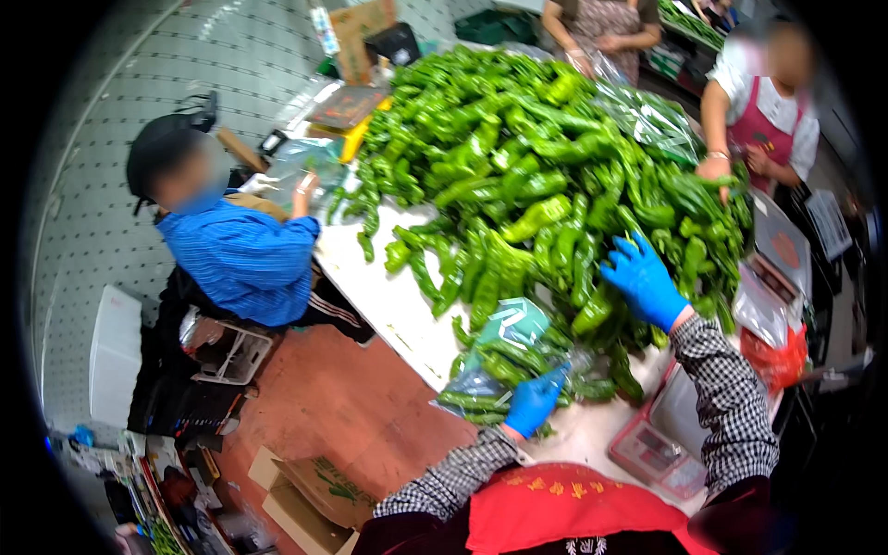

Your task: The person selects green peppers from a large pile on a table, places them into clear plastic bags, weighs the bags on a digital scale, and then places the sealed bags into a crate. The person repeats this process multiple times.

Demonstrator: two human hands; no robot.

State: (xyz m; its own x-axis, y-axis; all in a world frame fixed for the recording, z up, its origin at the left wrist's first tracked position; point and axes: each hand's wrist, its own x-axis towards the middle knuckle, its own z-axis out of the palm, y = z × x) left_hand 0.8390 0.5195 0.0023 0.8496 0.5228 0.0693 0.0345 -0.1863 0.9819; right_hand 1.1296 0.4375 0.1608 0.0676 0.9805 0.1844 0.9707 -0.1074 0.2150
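My left hand [535,401], in a blue glove, grips a clear plastic bag [513,326] with long green peppers inside, at the table's near edge. Its fingers point right along the bag's side. My right hand [644,281], gloved the same way, reaches over the big heap of green peppers [513,166]. Its fingers are spread and touch the peppers; the palm side is hidden. Between and beyond my hands, loose peppers cover much of the white table [388,298].
A red-framed weighing scale [655,451] is near my right forearm. Another scale [784,243] and a red plastic bag [777,354] lie at the right. One person in blue [243,257] sits left; two people work across the heap. An open cardboard box [305,499] stands on the floor.
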